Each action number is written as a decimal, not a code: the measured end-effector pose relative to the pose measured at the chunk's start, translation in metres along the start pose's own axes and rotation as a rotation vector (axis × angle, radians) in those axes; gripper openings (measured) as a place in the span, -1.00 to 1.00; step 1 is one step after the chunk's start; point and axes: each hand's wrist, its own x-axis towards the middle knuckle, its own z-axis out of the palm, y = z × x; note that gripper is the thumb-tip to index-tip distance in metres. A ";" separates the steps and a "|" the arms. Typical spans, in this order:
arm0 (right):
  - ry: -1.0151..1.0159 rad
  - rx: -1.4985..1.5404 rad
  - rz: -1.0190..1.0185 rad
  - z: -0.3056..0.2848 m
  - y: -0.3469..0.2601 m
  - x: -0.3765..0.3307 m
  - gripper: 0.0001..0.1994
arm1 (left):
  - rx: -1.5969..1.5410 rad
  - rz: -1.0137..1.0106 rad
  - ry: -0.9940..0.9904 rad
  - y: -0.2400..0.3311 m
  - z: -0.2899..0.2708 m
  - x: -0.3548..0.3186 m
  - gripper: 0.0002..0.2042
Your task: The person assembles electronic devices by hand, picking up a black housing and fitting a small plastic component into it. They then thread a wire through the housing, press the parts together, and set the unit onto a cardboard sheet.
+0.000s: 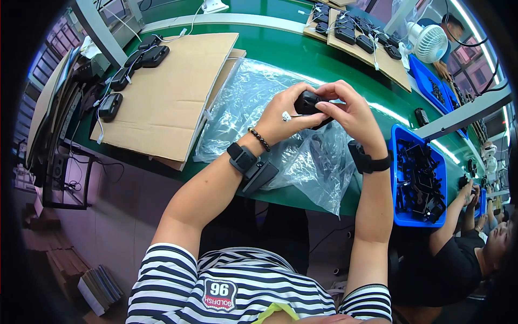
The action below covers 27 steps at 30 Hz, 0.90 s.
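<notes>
Between my two hands is a small rounded black plastic device [307, 102], raised over a clear plastic bag on the green worktable. My left hand [279, 115] wraps round its left side, the thumb along the near edge. The fingers and thumb of my right hand [353, 114] close on its right side, so much of its surface is hidden. A white cable plug [286, 116] sticks out over the back of my left hand. Both wrists wear black straps, and a beaded bracelet [259, 139] circles the left one.
Cardboard sheets [172, 86] at left carry several black devices [155, 56] with white cables. More stand on a board [356, 40] at the far right. A blue bin [396, 210] of black parts stands right of my right forearm. A fan [428, 42] and co-workers are beyond.
</notes>
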 end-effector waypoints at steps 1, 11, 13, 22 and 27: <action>0.032 -0.100 0.033 0.004 0.001 -0.002 -0.79 | -0.002 -0.001 0.000 0.000 0.001 0.000 -0.56; 0.036 -0.147 0.043 0.002 0.000 -0.002 -0.78 | -0.006 0.017 0.001 -0.002 0.000 -0.001 -0.54; 0.045 -0.181 0.051 0.004 -0.002 -0.002 -0.78 | 0.018 0.044 0.001 -0.002 -0.001 -0.001 -0.54; 0.081 -0.200 0.016 0.009 -0.003 -0.004 -0.79 | -0.009 -0.013 -0.002 0.000 -0.001 -0.001 -0.53; 0.146 -0.357 0.023 0.017 -0.006 -0.001 -0.80 | -0.020 0.047 0.013 -0.003 0.000 -0.002 -0.54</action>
